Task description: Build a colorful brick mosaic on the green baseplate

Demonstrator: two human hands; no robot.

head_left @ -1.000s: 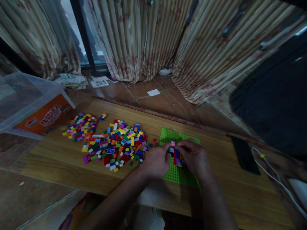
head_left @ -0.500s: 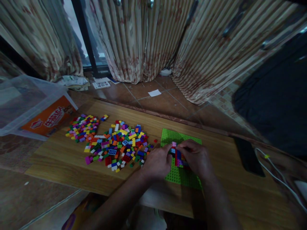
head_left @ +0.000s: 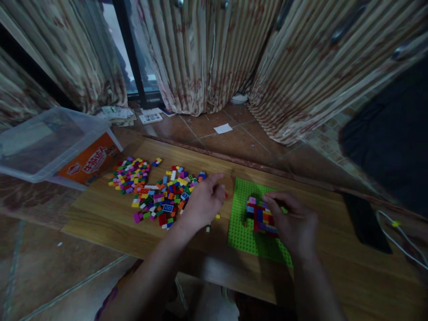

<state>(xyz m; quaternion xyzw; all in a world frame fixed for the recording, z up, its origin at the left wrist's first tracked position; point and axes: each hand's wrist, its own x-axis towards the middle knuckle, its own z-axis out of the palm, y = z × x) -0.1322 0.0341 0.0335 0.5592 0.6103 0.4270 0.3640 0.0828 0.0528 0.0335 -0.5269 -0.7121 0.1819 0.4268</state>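
Observation:
A green studded baseplate [head_left: 240, 238] lies on the wooden table. On it stands a low build of toy bricks [head_left: 264, 218] in red, blue, pink, orange and other colours, partly covered by my right hand. My right hand [head_left: 296, 223] is over the build's right side, thumb and index finger pinched at its far edge; whatever is between the fingertips is hidden. My left hand [head_left: 203, 205] hovers at the right edge of the large loose brick pile [head_left: 163, 196], index finger stretched out and the other fingers loosely bent. No brick shows in it.
A smaller brick pile [head_left: 130, 174] lies farther left, beside a clear plastic bin [head_left: 56, 142] with an orange label. A black phone-like slab [head_left: 366, 223] and a white cable [head_left: 404, 245] are at the right. Curtains [head_left: 207, 58] hang beyond the table.
My left hand has left the build and moved left to the brick pile. My right hand has stayed at the build, shifting slightly off it. The view has turned a little left.

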